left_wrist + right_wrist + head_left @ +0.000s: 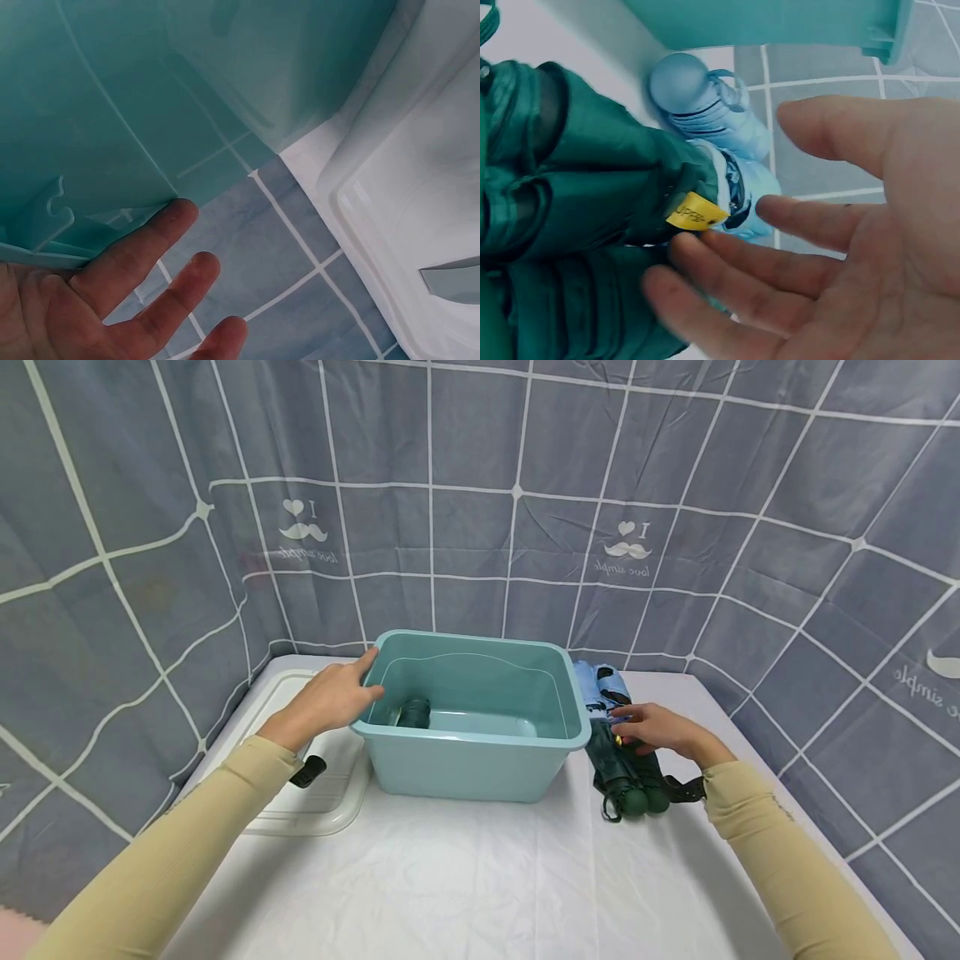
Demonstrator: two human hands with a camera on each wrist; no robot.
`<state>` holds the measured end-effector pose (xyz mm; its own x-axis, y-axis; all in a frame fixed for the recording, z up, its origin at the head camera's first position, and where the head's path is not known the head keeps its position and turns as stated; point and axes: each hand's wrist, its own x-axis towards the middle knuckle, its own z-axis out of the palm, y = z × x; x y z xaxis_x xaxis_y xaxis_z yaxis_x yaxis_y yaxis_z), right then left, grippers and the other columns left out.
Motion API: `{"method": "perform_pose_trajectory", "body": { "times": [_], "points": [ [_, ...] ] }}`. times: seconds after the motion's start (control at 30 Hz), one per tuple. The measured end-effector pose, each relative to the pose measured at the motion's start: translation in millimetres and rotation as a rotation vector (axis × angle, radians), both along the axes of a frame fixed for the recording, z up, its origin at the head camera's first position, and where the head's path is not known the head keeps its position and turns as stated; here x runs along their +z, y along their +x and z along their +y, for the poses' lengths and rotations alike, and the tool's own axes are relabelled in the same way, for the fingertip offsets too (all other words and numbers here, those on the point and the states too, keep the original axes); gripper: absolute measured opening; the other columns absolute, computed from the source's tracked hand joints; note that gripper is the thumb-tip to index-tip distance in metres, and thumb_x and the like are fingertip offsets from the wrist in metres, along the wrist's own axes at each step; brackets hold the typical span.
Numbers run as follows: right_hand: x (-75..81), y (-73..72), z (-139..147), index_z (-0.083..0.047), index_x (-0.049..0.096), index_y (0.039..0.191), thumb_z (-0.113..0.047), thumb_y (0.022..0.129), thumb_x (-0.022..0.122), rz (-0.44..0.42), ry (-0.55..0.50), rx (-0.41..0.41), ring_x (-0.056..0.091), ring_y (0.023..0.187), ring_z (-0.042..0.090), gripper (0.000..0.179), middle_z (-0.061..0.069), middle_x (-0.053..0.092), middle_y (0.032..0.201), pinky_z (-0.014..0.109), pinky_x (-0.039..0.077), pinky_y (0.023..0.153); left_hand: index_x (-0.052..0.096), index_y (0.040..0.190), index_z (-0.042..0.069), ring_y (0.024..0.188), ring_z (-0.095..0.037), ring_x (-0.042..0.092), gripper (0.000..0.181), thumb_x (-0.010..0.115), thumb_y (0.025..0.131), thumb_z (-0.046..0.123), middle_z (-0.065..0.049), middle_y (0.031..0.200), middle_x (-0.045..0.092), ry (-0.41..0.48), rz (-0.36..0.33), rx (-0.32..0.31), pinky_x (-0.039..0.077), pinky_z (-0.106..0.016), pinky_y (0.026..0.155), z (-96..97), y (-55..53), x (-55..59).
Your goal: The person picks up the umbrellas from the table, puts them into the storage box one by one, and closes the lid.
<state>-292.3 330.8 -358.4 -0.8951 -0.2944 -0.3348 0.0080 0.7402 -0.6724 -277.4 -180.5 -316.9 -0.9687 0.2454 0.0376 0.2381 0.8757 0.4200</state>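
A teal plastic storage bin (468,768) stands on the white table; a dark green folded umbrella (414,712) lies inside at its left. At the bin's left rim is my left hand (333,697), its fingers extended along the outer wall in the left wrist view. To the right of the bin lie dark green folded umbrellas (626,768) with rounded ends, and light blue folded umbrellas (603,685) behind them. My right hand (660,731) hovers over the green ones with fingers spread, fingertips close to a yellow tag (697,212) in the right wrist view.
A white lid (322,806) lies flat to the left of the bin, partly under my left arm. Grey curtains (480,535) with white grid lines enclose the table (450,877) at the back and both sides.
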Motion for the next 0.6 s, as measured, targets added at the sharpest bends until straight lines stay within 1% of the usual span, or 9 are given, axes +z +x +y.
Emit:
{"method": "perform_pose_trajectory", "body": {
  "times": [0.1, 0.17, 0.27, 0.33, 0.4, 0.47, 0.53, 0.6],
  "points": [
    [-0.9, 1.3, -5, 0.004, 0.035, 0.154, -0.029, 0.104, 0.055, -0.017, 0.041, -0.002, 0.051, 0.131, 0.045, 0.063, 0.029, 0.051, 0.144, 0.048, 0.056, 0.090, 0.013, 0.163, 0.010, 0.083, -0.027, 0.060, 0.076, 0.047, 0.100, 0.036, -0.012, 0.081, 0.061, 0.001, -0.002, 0.003, 0.045, -0.046, 0.081, -0.6, 0.0, 0.2],
    [-1.0, 2.0, -8, 0.004, 0.035, 0.154, -0.030, 0.103, 0.056, -0.026, 0.056, 0.002, 0.049, 0.132, 0.046, 0.064, 0.031, 0.045, 0.149, 0.045, 0.058, 0.086, 0.012, 0.163, 0.011, 0.079, -0.026, 0.059, 0.076, 0.046, 0.100, 0.036, -0.012, 0.078, 0.060, 0.001, -0.005, 0.002, 0.045, -0.045, 0.079, -0.8, -0.2, -0.1],
    [-1.3, 2.6, -13, 0.003, 0.036, 0.154, -0.031, 0.102, 0.057, -0.031, 0.079, -0.003, 0.045, 0.136, 0.048, 0.065, 0.031, 0.035, 0.155, 0.042, 0.059, 0.081, 0.012, 0.163, 0.011, 0.077, -0.026, 0.058, 0.076, 0.046, 0.099, 0.035, -0.012, 0.076, 0.059, 0.008, -0.004, 0.000, 0.045, -0.045, 0.080, -1.0, -0.9, -1.0],
    [-1.6, 2.7, -15, 0.004, 0.035, 0.154, -0.030, 0.102, 0.058, -0.032, 0.096, 0.006, 0.043, 0.137, 0.049, 0.066, 0.032, 0.033, 0.155, 0.042, 0.060, 0.080, 0.012, 0.163, 0.011, 0.078, -0.026, 0.058, 0.076, 0.046, 0.099, 0.035, -0.011, 0.077, 0.059, 0.008, -0.004, 0.001, 0.045, -0.046, 0.081, -1.1, -1.2, -1.5],
    [-2.6, 2.4, -17, 0.004, 0.034, 0.154, -0.029, 0.102, 0.058, -0.038, 0.101, 0.009, 0.042, 0.138, 0.048, 0.066, 0.032, 0.034, 0.154, 0.042, 0.060, 0.080, 0.012, 0.163, 0.011, 0.079, -0.025, 0.059, 0.076, 0.046, 0.099, 0.035, -0.011, 0.077, 0.060, 0.011, -0.004, 0.003, 0.045, -0.046, 0.081, -1.0, -1.4, -1.9],
    [-4.3, 1.9, -19, 0.005, 0.033, 0.154, -0.026, 0.101, 0.060, -0.050, 0.089, 0.006, 0.047, 0.134, 0.046, 0.067, 0.032, 0.040, 0.151, 0.041, 0.060, 0.080, 0.012, 0.163, 0.011, 0.076, -0.026, 0.059, 0.077, 0.046, 0.099, 0.035, -0.012, 0.076, 0.060, 0.014, -0.009, 0.003, 0.045, -0.046, 0.081, -1.0, -1.5, -2.2],
    [-5.9, 2.0, -20, 0.007, 0.031, 0.154, -0.024, 0.100, 0.062, -0.059, 0.077, 0.007, 0.055, 0.126, 0.043, 0.069, 0.032, 0.046, 0.145, 0.041, 0.060, 0.080, 0.013, 0.163, 0.010, 0.078, -0.025, 0.059, 0.076, 0.046, 0.099, 0.035, -0.011, 0.077, 0.060, 0.016, -0.002, 0.000, 0.045, -0.046, 0.081, -0.7, -1.5, -2.2],
    [-7.3, 2.3, -21, 0.009, 0.030, 0.154, -0.021, 0.099, 0.063, -0.066, 0.065, 0.002, 0.061, 0.117, 0.037, 0.071, 0.031, 0.051, 0.139, 0.040, 0.060, 0.079, 0.012, 0.163, 0.011, 0.075, -0.025, 0.058, 0.076, 0.046, 0.099, 0.034, -0.011, 0.075, 0.059, 0.023, -0.005, -0.003, 0.045, -0.045, 0.080, -0.4, -1.4, -2.1]
  ]
}}
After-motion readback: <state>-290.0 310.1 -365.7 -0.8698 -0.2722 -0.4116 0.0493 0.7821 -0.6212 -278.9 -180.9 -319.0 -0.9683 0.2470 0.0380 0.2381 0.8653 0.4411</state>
